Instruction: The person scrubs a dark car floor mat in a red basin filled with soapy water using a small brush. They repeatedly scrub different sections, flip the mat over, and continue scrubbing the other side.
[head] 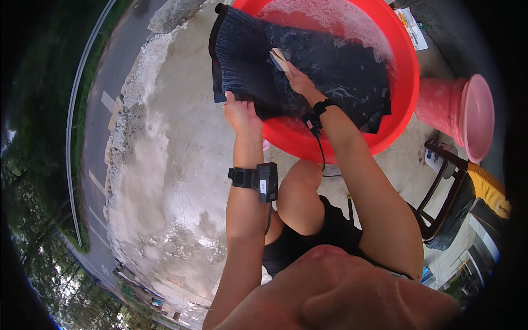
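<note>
A dark ribbed floor mat (pixel 247 53) with a black border lies partly in a large red plastic basin (pixel 406 82). Its left end rises over the rim, while the rest sits in soapy water (pixel 326 18). My left hand (pixel 243 113) grips the mat's near border at that raised end, thumb on top. In my right hand (pixel 300 80) is a scrubbing brush (pixel 279 60) with a pale back, its bristle side down against the mat. The fingers under the brush are partly hidden.
Right of the basin stand pink plastic buckets or tubs (pixel 449 107). A dark-framed chair (pixel 437 198) and a white tub (pixel 439 159) are nearby. A printed packet (pixel 412 29) lies beyond the rim. Wet concrete (pixel 185 165) extends left to a rough edge beside a road (pixel 99 136).
</note>
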A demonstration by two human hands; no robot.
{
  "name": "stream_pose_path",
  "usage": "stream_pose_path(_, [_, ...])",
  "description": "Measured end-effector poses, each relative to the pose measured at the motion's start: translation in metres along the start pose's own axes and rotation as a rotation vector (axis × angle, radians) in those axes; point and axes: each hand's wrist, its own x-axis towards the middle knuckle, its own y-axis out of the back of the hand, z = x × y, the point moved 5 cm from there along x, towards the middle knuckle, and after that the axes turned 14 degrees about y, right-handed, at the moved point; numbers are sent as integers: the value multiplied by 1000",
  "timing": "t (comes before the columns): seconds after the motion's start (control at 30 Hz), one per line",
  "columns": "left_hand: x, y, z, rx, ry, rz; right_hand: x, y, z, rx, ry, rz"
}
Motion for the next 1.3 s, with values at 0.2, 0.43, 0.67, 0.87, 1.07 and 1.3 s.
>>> stream_pose_path(0.2, [-10,1,-2,42,1,26,-94,35,138,-101,-83,306])
stream_pose_path(0.43, [-15,-9,-1,73,-29,-13,-17,4,20,1094,-320,46])
stream_pose_path(0.67, [-24,-15,-4,102,-46,-10,104,-17,-115,670,387,216])
stream_pose_path(0.87, [-26,-17,-6,112,-8,96,59,1,46,-136,30,-40])
stream_pose_path(1.07, [-24,-14,-4,102,-37,24,-30,61,121,-177,-374,60])
stream_pose_path(1.3, [-23,-13,-5,104,-40,18,12,36,26,1003,-391,50])
